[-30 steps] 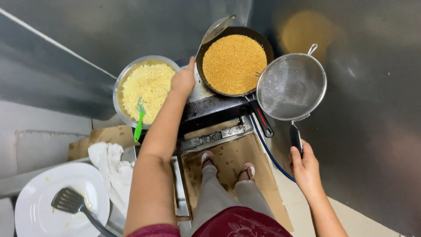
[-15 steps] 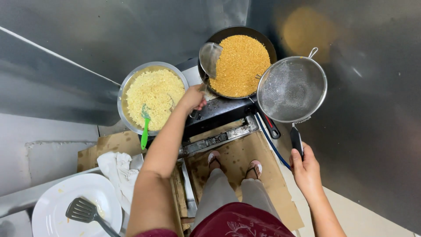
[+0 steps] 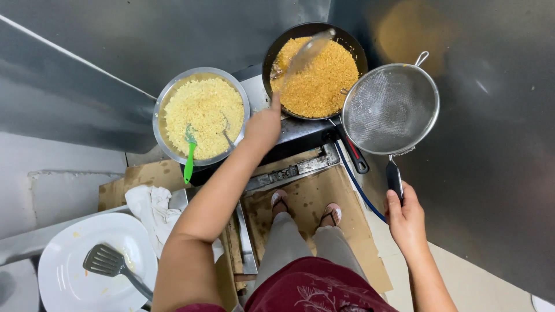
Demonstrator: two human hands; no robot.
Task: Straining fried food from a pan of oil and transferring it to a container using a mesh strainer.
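Observation:
My left hand (image 3: 263,123) grips the handle of a metal spatula (image 3: 300,55) whose blade reaches into a black frying pan (image 3: 277,44) full of golden-orange grains. The pan sits on a dark stove (image 3: 300,134). My right hand (image 3: 406,215) holds the black handle of a round wire-mesh strainer (image 3: 391,108), which hovers beside the pan's right edge and looks empty. Left of the pan stands a metal bowl (image 3: 163,101) of pale yellow grains with a green-handled utensil (image 3: 189,156) and a metal spoon (image 3: 226,130) in it.
A white plate (image 3: 69,271) with a black slotted turner (image 3: 107,263) lies at the lower left, next to a crumpled white cloth (image 3: 151,209). Flattened cardboard (image 3: 315,199) covers the floor under my sandalled feet. Grey metal walls (image 3: 491,144) stand behind and to the right.
My left hand has drawn back from the pan's rim toward the stove front, and the spatula blade has swung from the pan's left edge into the grains. The strainer stays nearly still.

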